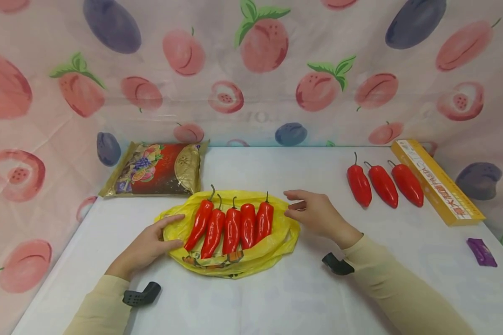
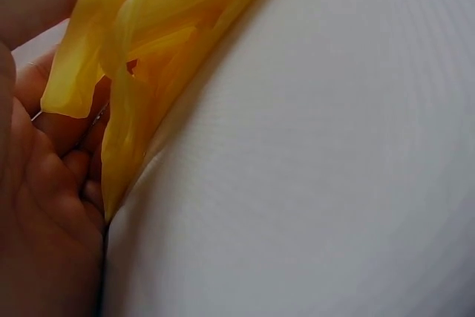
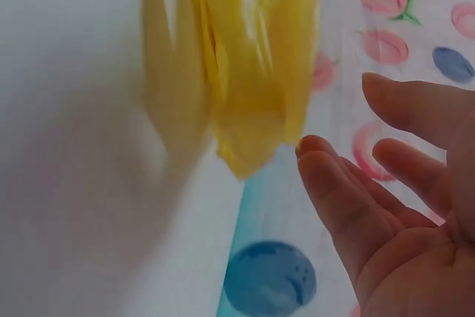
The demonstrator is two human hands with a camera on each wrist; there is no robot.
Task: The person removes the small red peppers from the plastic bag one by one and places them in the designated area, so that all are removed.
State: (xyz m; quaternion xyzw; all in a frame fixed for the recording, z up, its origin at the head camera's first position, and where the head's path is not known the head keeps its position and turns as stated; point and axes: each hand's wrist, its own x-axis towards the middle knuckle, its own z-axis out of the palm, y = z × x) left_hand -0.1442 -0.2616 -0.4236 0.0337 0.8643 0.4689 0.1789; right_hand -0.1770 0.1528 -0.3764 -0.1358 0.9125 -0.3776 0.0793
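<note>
A yellow plastic bag (image 1: 282,232) lies spread on the table, with several glossy red chili peppers (image 1: 232,228) side by side on it, most with stems pointing away from me. At the bag's left edge is my left hand (image 1: 144,244), thumb and index finger spread apart over the plastic. The left wrist view has the bag's folds (image 2: 148,57) between thumb and fingers, the other fingers partly behind them. My right hand (image 1: 318,216) is by the bag's right rim, fingers loosely bent and holding nothing. In the right wrist view its fingertips (image 3: 315,150) are close beside the hanging yellow plastic (image 3: 252,109).
Three more red chili peppers (image 1: 384,186) lie at the back right, beside a long yellow pasta box (image 1: 438,184). A small purple packet (image 1: 481,252) is near the right edge. A gold and brown bag (image 1: 159,168) lies at the back left. Fruit-print cloth (image 1: 251,116) hangs behind the table.
</note>
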